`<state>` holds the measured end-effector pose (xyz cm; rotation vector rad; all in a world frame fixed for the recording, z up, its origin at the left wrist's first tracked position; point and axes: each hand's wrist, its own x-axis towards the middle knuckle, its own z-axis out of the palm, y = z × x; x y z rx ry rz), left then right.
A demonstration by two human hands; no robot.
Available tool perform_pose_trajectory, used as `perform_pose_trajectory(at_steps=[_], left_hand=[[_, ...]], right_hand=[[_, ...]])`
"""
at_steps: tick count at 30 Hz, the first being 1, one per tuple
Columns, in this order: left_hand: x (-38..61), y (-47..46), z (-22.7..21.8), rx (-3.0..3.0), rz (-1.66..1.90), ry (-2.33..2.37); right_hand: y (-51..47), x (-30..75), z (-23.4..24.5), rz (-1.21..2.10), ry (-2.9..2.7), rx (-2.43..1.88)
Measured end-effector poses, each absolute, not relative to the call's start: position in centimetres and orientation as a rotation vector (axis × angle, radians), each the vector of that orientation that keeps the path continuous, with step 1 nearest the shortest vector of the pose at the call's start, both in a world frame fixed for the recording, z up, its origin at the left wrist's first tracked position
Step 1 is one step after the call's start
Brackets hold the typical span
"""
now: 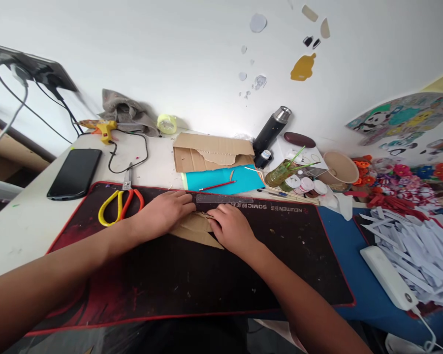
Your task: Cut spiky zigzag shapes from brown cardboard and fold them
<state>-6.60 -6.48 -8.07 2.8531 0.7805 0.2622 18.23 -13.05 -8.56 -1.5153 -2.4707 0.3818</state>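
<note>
A cut piece of brown cardboard [197, 230] lies on the black desk mat [206, 280], its pointed end toward the right. My left hand [170, 211] has its fingers curled over the upper left edge of this piece. At its upper right edge, my right hand [231, 223] pinches the cardboard between thumb and fingers. A clear ruler [224, 198] rests just beyond my fingertips. Left of my left hand are scissors [122, 204] with yellow and orange-red handles. The undersides of both hands are hidden.
Behind the mat are a larger cardboard sheet [210, 152], blue paper [210, 180], a red pencil [217, 186] and a black thermos [271, 130]. A phone [75, 173] and yellow glue gun [104, 130] lie left. White paper strips [413, 255] and a white power strip [386, 278] occupy the right.
</note>
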Motion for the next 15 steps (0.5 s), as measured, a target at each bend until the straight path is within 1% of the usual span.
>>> perform_pose_trajectory(at_steps=[3,6,10,15], left_hand=[[-6.6,-6.0,-7.7,2.756,0.282,0.783],[-6.6,-5.7,-8.0,2.717,0.286,0.827],[-6.5,-5.6,-8.6,2.688,0.351,0.852],[-6.3,-5.3,-8.4,2.716,0.346,0.869]], right_hand=[[-13.3,18.5,-7.7,0.489,-2.391,-1.508],[-13.9,18.6,-6.9,0.527,-2.436,-1.459],[-14.8,18.4,-7.0,0.46,-2.561,-1.45],[-14.6,18.6,-7.8,0.39,-2.529,-1.478]])
